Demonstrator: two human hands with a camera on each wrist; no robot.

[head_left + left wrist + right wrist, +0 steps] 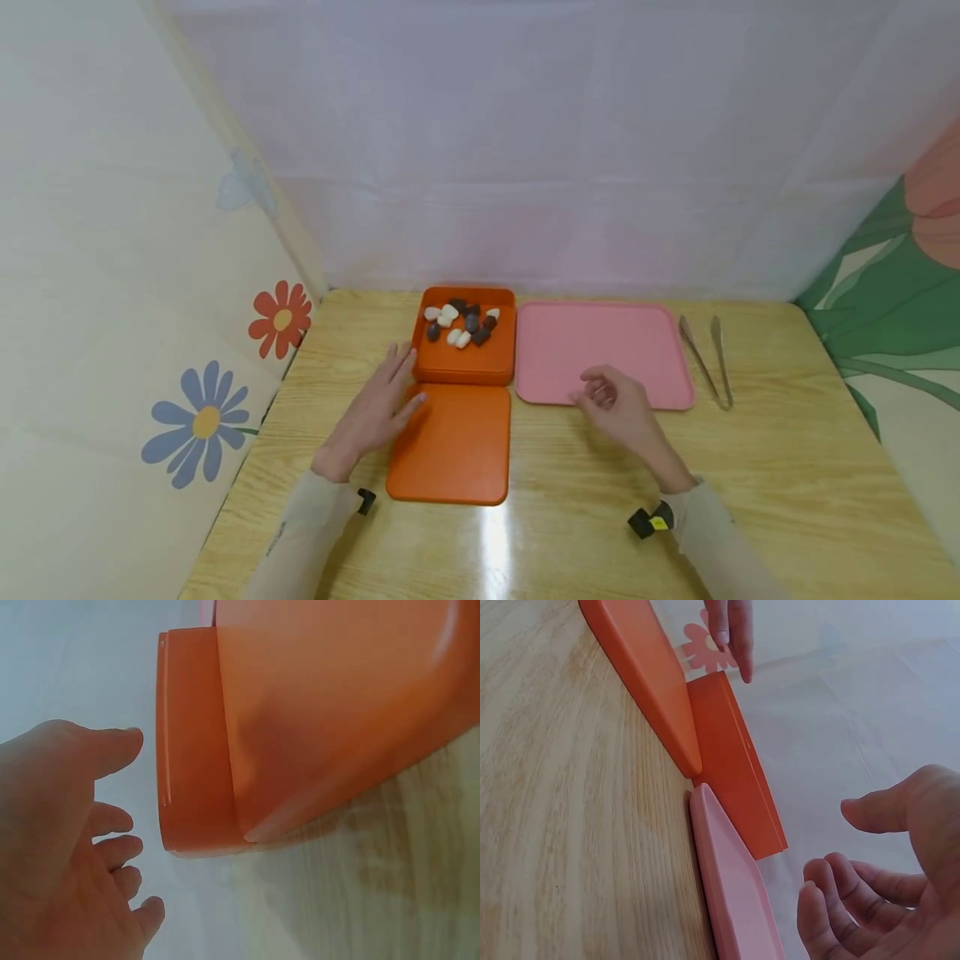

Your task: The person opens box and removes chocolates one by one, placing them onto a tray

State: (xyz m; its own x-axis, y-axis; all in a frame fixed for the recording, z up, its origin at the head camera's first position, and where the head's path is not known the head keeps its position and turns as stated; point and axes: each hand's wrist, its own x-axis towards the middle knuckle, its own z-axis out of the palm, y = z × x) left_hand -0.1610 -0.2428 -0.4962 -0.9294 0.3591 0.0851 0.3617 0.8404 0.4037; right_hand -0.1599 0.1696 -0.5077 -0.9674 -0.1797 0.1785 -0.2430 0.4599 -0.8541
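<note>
An orange box (465, 358) at the back of the table holds several dark and white pebbles (461, 324). Its orange lid (452, 446) lies flat in front of it. My left hand (377, 406) hovers open at the lid's left corner, fingers straight, beside the box (191, 742) and lid (330, 705). My right hand (615, 402) hangs with loosely curled fingers over the front edge of the empty pink tray (600, 350), holding nothing. The right wrist view shows the tray (735, 892), box (735, 772), lid (641, 667) and my curled right fingers (855, 892).
Metal tongs (708, 358) lie on the wooden table (787, 467) right of the tray. Fabric walls with flower prints (202, 421) close in the left, back and right sides.
</note>
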